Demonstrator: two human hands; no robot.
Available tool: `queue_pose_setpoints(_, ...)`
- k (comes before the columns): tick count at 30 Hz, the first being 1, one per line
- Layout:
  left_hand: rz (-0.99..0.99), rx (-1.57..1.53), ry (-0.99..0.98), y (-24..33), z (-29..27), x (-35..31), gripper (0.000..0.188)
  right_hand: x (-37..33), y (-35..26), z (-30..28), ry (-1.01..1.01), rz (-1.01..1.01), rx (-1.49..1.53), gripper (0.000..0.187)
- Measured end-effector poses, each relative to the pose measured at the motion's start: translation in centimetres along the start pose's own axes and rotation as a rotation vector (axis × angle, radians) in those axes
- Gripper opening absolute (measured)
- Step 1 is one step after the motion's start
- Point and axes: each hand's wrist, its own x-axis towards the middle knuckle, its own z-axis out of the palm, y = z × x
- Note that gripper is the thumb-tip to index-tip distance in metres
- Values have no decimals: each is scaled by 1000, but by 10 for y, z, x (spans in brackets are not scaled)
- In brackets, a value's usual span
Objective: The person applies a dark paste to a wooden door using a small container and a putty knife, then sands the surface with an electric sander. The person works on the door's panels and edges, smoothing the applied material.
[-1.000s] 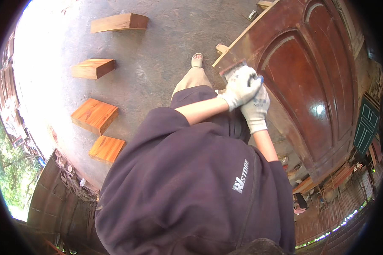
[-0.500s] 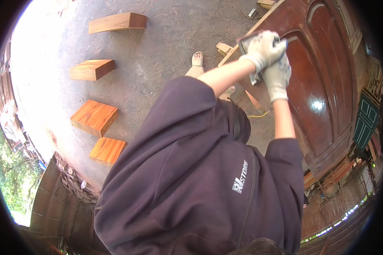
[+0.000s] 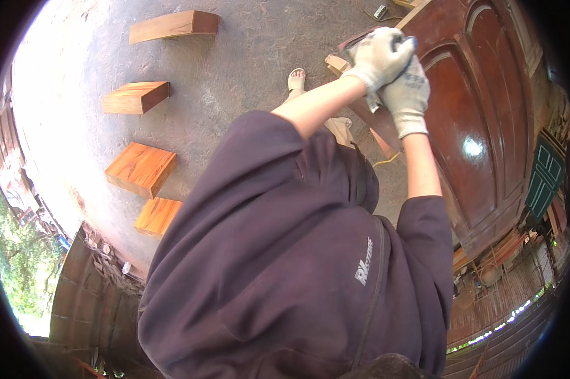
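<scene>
Both my hands wear pale work gloves and press together over the corner of a reddish-brown panelled wooden door (image 3: 468, 114). My left hand (image 3: 380, 58) is closed at the far end of a flat tool (image 3: 373, 102) with a metal edge. Just behind it, my right hand (image 3: 406, 95) is closed too, its fingers tucked against the left. The gloves hide most of the tool, so its exact kind cannot be told. It lies at the door's left edge.
Several wooden blocks (image 3: 141, 169) stand on the concrete floor (image 3: 234, 50) to the left. A power strip (image 3: 379, 11) lies beyond the door's edge. A yellow cord (image 3: 386, 160) runs near my feet. A dark green panel (image 3: 543, 177) leans at the right.
Both hands and the tool have shifted a little left and away from me, toward the door's outer edge. My torso has leaned slightly along with them.
</scene>
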Motion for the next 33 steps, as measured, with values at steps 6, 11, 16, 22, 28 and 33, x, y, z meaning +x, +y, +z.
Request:
queue_pose_setpoints(6,-43,-13,-100,-1,26,-45,34,-48,31,4,-7,-20,14,64)
queue_pose_setpoints(11,76,-40,-22,-22,-8,-114,20,-122,30,37,-120,-128,-34,61)
queue_pose_setpoints(16,91,-38,-73,-18,-3,-83,17,-98,31,29,68,-168,35,75)
queue_pose_setpoints(22,121,10,-229,2,81,41,43,21,45,-29,70,191,38,50)
queue_pose_setpoints(28,55,15,-357,0,111,39,47,18,72,-25,113,234,-51,47)
queue_pose_setpoints(33,22,-44,-330,-12,72,-69,24,-85,66,11,115,169,-20,49)
